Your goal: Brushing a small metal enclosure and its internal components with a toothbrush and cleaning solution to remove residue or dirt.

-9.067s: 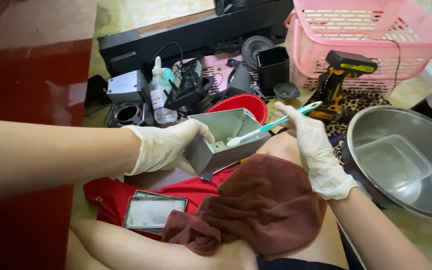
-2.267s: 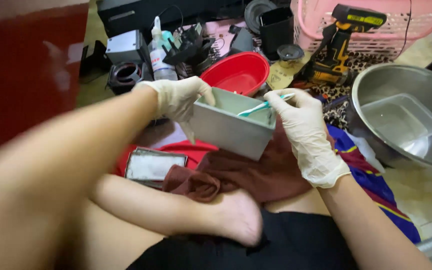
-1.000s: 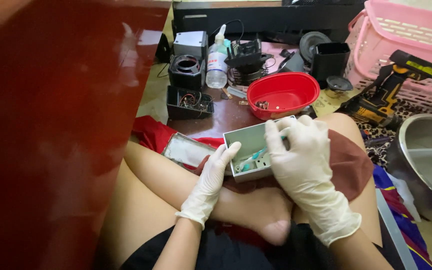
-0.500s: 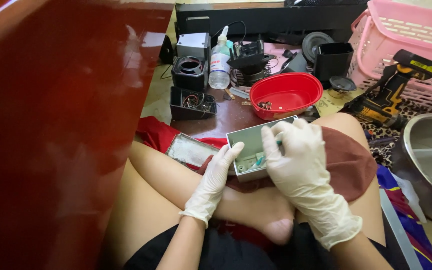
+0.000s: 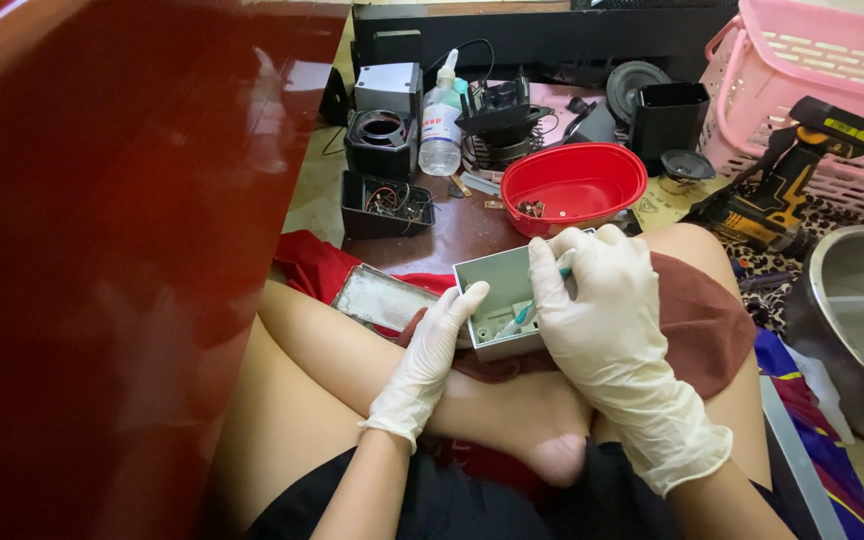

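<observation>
Right hand (image 5: 607, 320) in a white latex glove pinches a slim teal brush (image 5: 532, 308) — its long axis runs from one o'clock down to seven, tip inside the open grey plastic box (image 5: 492, 300) on the lap. Left hand (image 5: 432, 350), at eight o'clock of the box, clasps its near wall, fingers curled.

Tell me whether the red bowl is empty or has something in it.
Not empty: the red bowl stands upright, and a few small dark parts lie on its floor. What they are is too small to tell.
</observation>
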